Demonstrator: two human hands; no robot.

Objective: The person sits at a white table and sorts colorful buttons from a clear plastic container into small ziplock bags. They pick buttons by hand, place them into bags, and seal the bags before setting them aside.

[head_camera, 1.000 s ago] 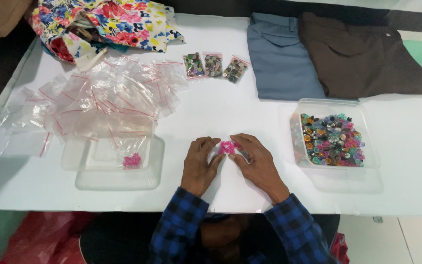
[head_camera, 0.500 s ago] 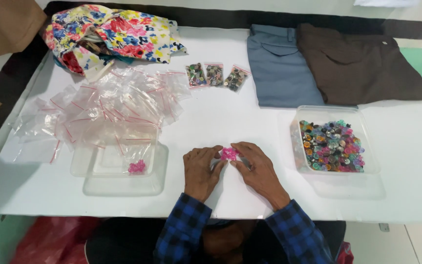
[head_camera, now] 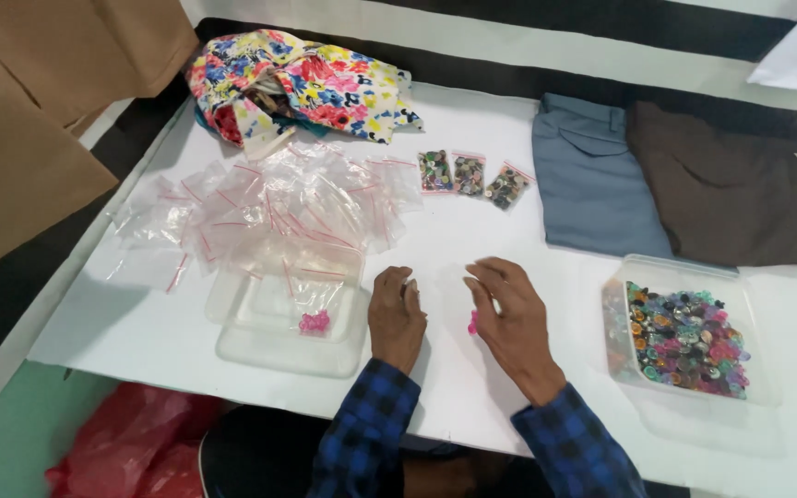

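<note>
Both hands rest on the white table [head_camera: 509, 231] close to its near edge, a small gap between them. The left hand [head_camera: 397, 318] lies knuckles up with its fingers curled loosely inward; whether anything sits under them cannot be told from this angle. The right hand [head_camera: 512, 318] is also curled, fingers bent down toward the tabletop, and a small pink piece [head_camera: 473, 322] shows just at the inner side of its thumb, touching or nearly touching the hand; it seems to be pinched or pressed there, though the view is too small to be sure of the grip. Both wrists come out of blue and black checked sleeves. To the left of the left hand stands a shallow clear tray [head_camera: 260, 346] with a little cluster of pink beads [head_camera: 315, 322] in it, and a heap of small clear zip bags with red strips [head_camera: 269, 217] spills over its far rim. To the right of the right hand, a clear plastic box [head_camera: 684, 277] holds a mass of mixed coloured beads [head_camera: 689, 337]. Farther back lie three small filled bags [head_camera: 470, 177] in a row, a bundle of flowered cloth [head_camera: 302, 88], a folded blue garment [head_camera: 592, 184] and a folded brown garment [head_camera: 731, 184] beside it.
</note>
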